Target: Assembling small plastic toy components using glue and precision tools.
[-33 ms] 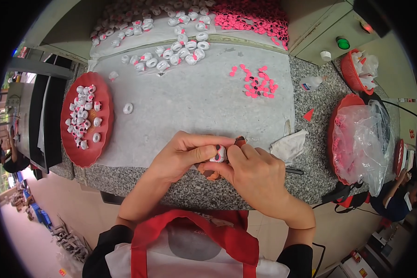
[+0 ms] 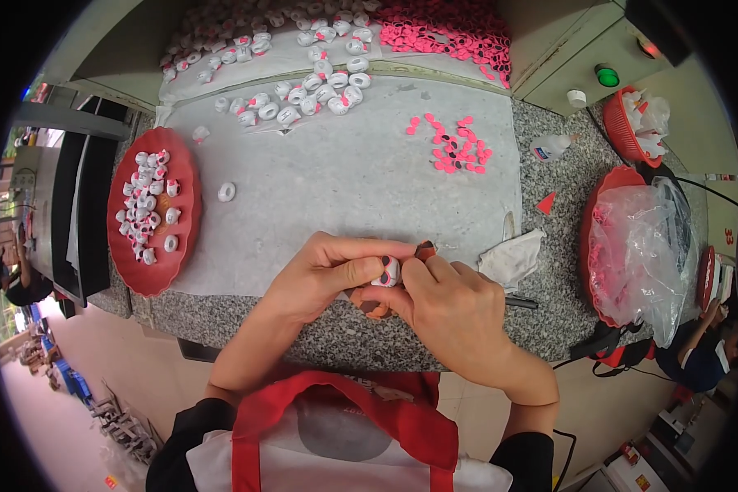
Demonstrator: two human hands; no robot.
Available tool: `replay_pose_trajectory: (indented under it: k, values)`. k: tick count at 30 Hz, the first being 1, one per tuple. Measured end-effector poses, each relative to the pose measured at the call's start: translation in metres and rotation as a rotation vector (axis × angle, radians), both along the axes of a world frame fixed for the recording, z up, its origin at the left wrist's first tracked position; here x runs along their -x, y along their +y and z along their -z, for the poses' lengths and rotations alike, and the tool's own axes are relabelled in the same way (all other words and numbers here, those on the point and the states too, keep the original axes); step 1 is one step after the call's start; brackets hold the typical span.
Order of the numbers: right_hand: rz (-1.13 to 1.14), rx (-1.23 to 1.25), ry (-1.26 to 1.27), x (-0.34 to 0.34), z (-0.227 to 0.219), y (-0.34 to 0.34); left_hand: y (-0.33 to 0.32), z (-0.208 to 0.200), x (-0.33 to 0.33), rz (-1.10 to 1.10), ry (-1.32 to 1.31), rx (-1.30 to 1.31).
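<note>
Close to the near edge of the counter, my left hand is closed, with thumb and forefinger pinching a small white moulded piece that has black and pink parts. From the other side my right hand presses on the same piece with curled fingers, which hide part of it. Brown coverings show around some fingertips beneath the piece. A single white ring-shaped piece lies on the paper sheet. Small pink pieces, a few with black on them, are scattered beyond my right hand.
A red scalloped tray of white pieces stands at left. Many more white and pink pieces fill the back. At right are a crumpled white cloth, a black pen-like tool, a small bottle and plastic bags.
</note>
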State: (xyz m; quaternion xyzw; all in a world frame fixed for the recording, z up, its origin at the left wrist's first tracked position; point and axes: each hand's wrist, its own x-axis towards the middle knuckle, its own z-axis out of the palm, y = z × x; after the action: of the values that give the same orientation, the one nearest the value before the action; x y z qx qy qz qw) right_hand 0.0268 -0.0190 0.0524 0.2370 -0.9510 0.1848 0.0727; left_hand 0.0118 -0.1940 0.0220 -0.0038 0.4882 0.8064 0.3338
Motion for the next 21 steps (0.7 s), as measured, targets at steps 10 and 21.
replay_pose_trajectory:
  k: [10, 21]
  values:
    - [0.022, 0.02, -0.044, 0.0012, 0.0001, 0.0012, 0.0014, 0.0012, -0.0009, -0.011, 0.006, -0.034]
    - [-0.012, -0.01, 0.0, -0.003, 0.0009, 0.0007, 0.0051, -0.007, 0.0018, -0.025, -0.017, -0.036]
